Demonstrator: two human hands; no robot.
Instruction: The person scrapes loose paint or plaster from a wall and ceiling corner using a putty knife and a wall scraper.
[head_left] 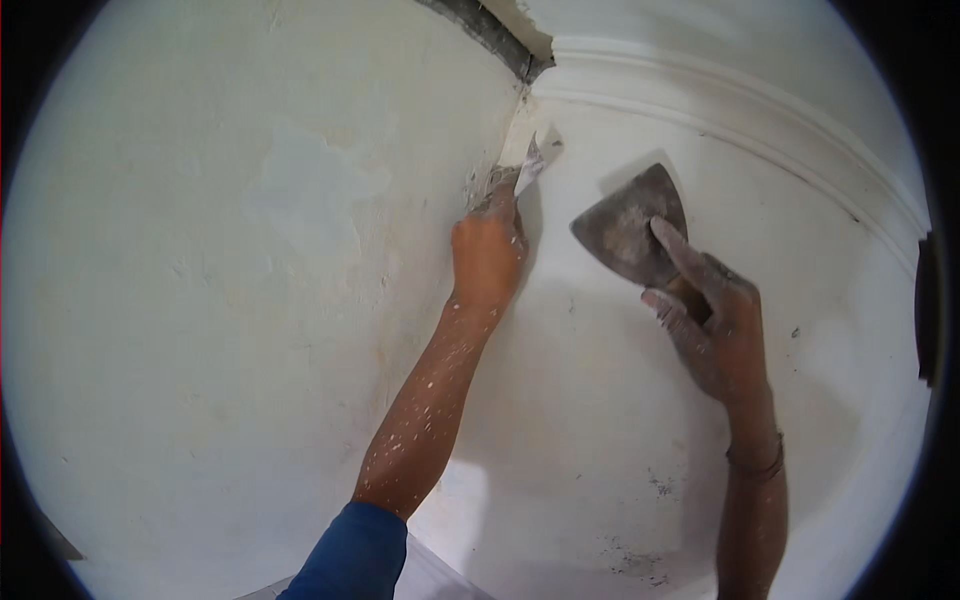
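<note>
Broad scraper (628, 222) juts up-left from the right hand (722, 335) clamped on it.

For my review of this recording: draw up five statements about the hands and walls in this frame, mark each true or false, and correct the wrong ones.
1. The right hand holds a wide scraper. True.
2. The left hand is down by the lower edge of the picture. False: the left hand is raised to the corner between two walls.
3. White specks dot the left forearm. True.
4. The visible sleeve is red. False: the sleeve is blue.
5. A moulding runs along the top of the wall on the right. True.
</note>
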